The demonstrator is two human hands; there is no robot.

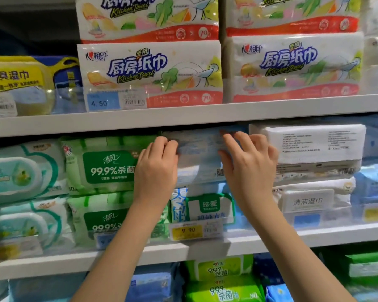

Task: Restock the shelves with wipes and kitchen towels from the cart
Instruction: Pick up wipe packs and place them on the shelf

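1. The pale blue wipes pack (199,158) sits on the middle shelf (260,240), on top of a blue-and-green pack (205,208). Its long axis runs left to right along the shelf front, with a broad face turned outward.
2. The left hand (156,171) curls its fingers on the pack's left end. The right hand (251,164) lies on the right part with fingers spread and fairly straight, pressing the face. The hands are apart, one at each end.
3. Room is tight. The pack's top edge is just under the upper shelf board (183,118). Its left end is next to a green wipes pack (105,168), and its right end is beside a white pack (308,142).
4. The pale blue pack's print is blurred and unreadable, and both of its ends are covered by the hands. I cannot tell how far back it reaches.
5. A yellow price tag (187,231) hangs at the shelf lip below the stack.
6. Kitchen towel packs (148,70) are stacked on the shelf above, with the top ones cut off by the frame. More green packs (218,280) lie on the shelf beneath.
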